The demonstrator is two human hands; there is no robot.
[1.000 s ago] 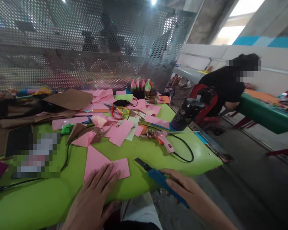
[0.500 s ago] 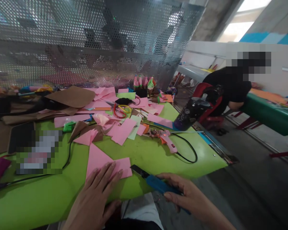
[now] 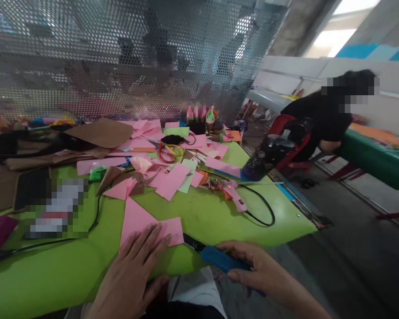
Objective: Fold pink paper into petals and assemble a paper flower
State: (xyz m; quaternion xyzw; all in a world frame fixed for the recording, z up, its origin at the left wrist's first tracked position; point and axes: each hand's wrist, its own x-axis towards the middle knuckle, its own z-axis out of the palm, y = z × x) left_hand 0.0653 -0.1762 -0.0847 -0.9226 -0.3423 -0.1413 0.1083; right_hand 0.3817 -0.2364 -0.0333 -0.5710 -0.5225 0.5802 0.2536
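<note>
A folded sheet of pink paper [image 3: 170, 231] lies on the green tabletop near its front edge. My left hand [image 3: 136, 252] rests flat on it, fingers stretched out and pressing it down. In my right hand [image 3: 252, 266] is a blue-handled utility knife [image 3: 216, 258], fingers wrapped round the handle. Its dark blade points left, with the tip at the right end of the pink paper; whether it touches the paper I cannot tell. Part of the paper is hidden under my left hand.
A pink glue gun [image 3: 234, 195] with a black cord lies to the right, by a dark tumbler [image 3: 264, 155]. Paper scraps [image 3: 174, 179], red-and-yellow-handled scissors [image 3: 166, 154] and paper ice-cream cones [image 3: 211, 118] are behind. A co-worker [image 3: 322, 110] sits at the right.
The knife has moved left, bringing its blade tip to the paper's right end. My left hand stays on the paper. The view has shifted slightly.
</note>
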